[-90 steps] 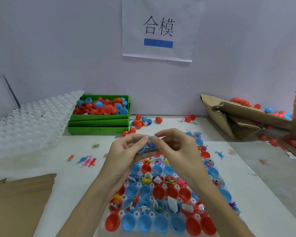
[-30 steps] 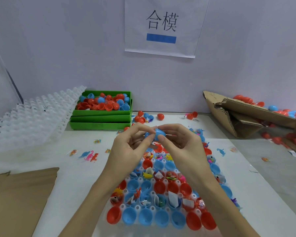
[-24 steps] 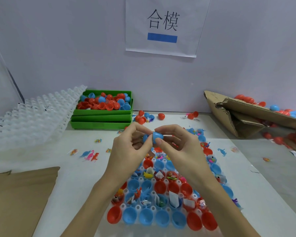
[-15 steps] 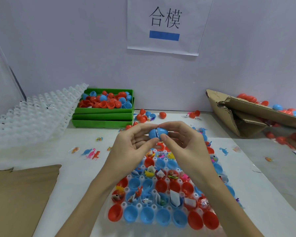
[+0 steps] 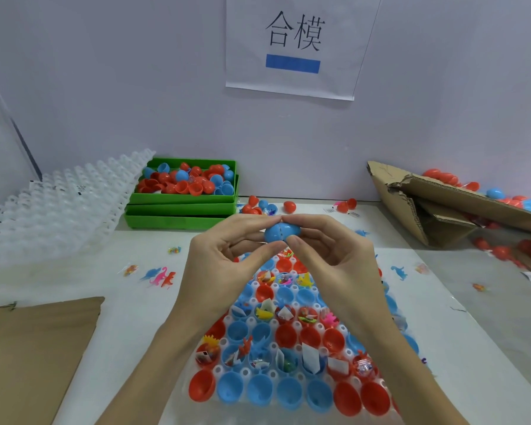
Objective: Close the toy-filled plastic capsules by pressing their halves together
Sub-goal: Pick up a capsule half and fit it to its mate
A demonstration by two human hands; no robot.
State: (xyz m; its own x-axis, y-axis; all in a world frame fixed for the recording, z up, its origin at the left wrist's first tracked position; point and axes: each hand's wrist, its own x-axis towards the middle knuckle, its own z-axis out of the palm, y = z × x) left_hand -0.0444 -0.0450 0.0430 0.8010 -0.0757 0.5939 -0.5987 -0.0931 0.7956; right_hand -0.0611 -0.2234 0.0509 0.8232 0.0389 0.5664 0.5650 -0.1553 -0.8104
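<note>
You've got the blue capsule (image 5: 281,230) pinched between both hands, up in the air above the far end of the white tray (image 5: 292,372). Your left hand (image 5: 227,262) curls thumb and forefinger round its left half, your right hand (image 5: 328,259) does the same on the right half, and the seam sits in the middle. Below, the tray's full of open red and blue halves, many with little toys inside. Green bins (image 5: 181,210) sit at the back left.
</note>
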